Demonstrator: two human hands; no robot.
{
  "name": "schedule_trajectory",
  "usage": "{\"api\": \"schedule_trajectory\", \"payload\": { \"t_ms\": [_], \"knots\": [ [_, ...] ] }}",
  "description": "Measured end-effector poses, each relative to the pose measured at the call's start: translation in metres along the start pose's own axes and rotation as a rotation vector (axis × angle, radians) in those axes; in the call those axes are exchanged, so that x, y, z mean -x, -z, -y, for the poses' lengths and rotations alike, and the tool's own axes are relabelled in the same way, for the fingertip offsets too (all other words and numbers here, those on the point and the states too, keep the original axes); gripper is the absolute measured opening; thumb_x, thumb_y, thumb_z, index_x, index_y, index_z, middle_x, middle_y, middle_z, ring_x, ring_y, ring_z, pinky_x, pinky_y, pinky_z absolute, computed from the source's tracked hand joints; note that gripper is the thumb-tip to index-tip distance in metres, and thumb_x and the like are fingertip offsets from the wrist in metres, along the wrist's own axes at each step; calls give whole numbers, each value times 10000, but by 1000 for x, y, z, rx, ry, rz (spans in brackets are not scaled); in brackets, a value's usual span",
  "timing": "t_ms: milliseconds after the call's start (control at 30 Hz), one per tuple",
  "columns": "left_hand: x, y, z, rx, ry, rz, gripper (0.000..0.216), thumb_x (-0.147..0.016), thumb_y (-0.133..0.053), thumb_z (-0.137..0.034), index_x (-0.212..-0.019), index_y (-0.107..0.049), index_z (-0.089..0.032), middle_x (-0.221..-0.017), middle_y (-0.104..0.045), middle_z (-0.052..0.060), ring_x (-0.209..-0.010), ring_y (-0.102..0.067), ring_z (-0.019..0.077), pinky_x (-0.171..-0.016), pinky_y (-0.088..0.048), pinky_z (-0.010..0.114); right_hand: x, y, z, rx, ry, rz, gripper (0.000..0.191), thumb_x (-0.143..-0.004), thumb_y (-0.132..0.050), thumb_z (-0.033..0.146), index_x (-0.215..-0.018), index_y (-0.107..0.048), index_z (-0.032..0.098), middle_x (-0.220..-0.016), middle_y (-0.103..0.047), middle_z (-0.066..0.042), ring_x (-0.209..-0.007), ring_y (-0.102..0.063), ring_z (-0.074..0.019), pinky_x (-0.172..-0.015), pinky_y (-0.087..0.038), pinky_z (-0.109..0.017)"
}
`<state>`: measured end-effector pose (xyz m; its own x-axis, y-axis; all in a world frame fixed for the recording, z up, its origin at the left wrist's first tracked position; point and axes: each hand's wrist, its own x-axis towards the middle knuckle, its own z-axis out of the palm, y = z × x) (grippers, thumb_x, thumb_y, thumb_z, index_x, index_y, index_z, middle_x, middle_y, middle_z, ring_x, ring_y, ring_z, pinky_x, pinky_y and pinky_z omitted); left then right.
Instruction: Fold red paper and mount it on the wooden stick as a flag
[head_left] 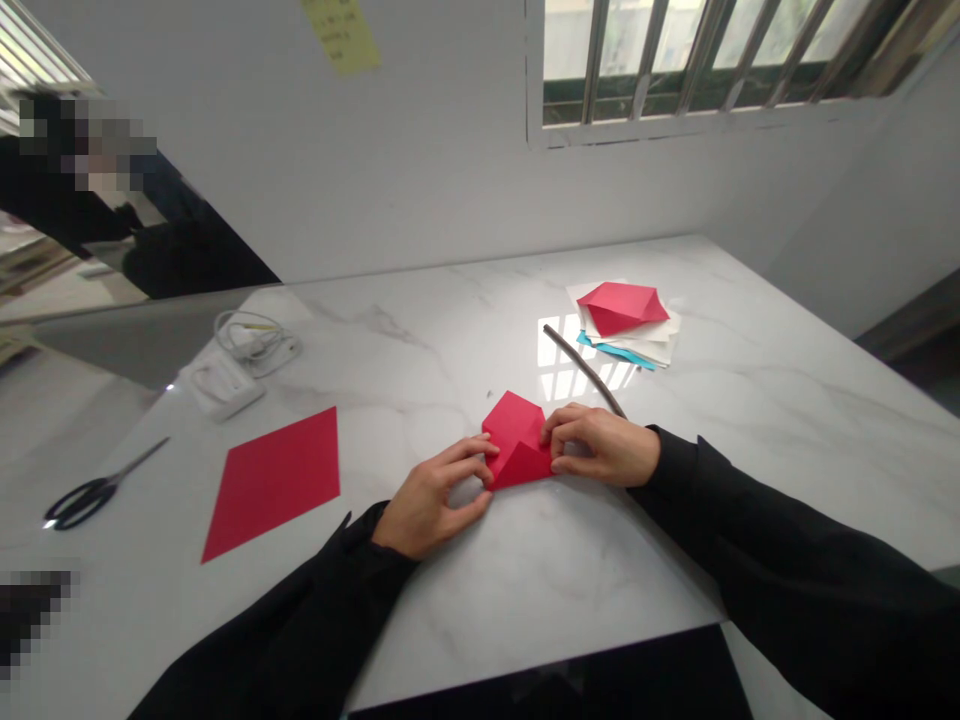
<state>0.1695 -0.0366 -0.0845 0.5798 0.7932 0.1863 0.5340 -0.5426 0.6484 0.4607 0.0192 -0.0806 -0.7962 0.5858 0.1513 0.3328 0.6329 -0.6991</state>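
Note:
A small red paper, folded with a triangular flap at its near side, lies on the marbled table between my two hands. My left hand grips its left edge, fingertips on top and thumb at the near corner. At the right edge, the curled fingers of my right hand pinch the paper. A flat red sheet rests to the left of my left hand. Farther back on the right, a folded red paper sits on a pile of white and blue papers.
Scissors lie at the far left. Behind the flat sheet are a white box and a coiled white cable. A thin dark stick stretches toward my right wrist. A dark panel is at the near edge.

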Motion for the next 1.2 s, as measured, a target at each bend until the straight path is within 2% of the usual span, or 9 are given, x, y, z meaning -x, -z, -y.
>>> {"api": "schedule_trajectory", "payload": {
  "t_ms": [267,433,667,733,800,900,1200],
  "knots": [
    [-1,0,-1,20,19,-18,108,-941,-608,-239,-859,-675,-216,-1272,-691,73,-1318,-595,246,-1138,-483,453,0,0,-1,10,11,-1,119,-903,-706,224,-800,-698,165,-1093,-697,-110,-1005,-648,-223,-957,-509,-417],
    [-2,-2,-2,3,33,-19,132,-951,-596,-248,-843,-662,-213,-1275,-685,74,-1320,-593,248,-1129,-488,457,0,-1,1,42,24,-14,17,-871,-714,177,-878,-699,171,-1044,-694,-94,-973,-640,-214,-945,-507,-406],
    [-3,-3,-7,-19,63,-25,128,-946,-578,-231,-830,-628,-211,-1289,-670,78,-1310,-594,249,-1121,-489,467,0,-3,3,47,15,-61,385,-837,-721,145,-1216,-656,169,-1071,-703,-98,-1001,-630,-229,-952,-507,-422],
    [-3,-3,-7,-20,70,-25,127,-942,-577,-226,-824,-622,-210,-1288,-671,79,-1309,-594,250,-1114,-494,468,0,-3,2,36,20,-46,318,-835,-751,180,-1146,-688,170,-1059,-705,-96,-995,-635,-229,-954,-509,-427],
    [-3,-3,-7,-17,74,-30,127,-937,-583,-225,-817,-620,-209,-1285,-674,80,-1306,-596,252,-1109,-499,466,0,-2,0,30,20,-20,171,-818,-800,240,-959,-727,175,-1061,-699,-96,-996,-638,-230,-948,-515,-430],
    [-3,-3,-7,-6,75,-35,128,-936,-586,-227,-816,-627,-207,-1286,-677,86,-1303,-600,253,-1112,-496,466,2,-1,-3,29,7,4,141,-793,-840,273,-775,-734,180,-1107,-684,-97,-1026,-636,-234,-944,-525,-431],
    [-3,-3,-9,18,94,-32,149,-936,-587,-233,-797,-633,-204,-1287,-680,91,-1316,-594,264,-1126,-481,473,4,1,-7,41,18,62,70,-808,-833,245,-803,-782,197,-1153,-667,-93,-1089,-610,-245,-981,-513,-449]
  ]
}}
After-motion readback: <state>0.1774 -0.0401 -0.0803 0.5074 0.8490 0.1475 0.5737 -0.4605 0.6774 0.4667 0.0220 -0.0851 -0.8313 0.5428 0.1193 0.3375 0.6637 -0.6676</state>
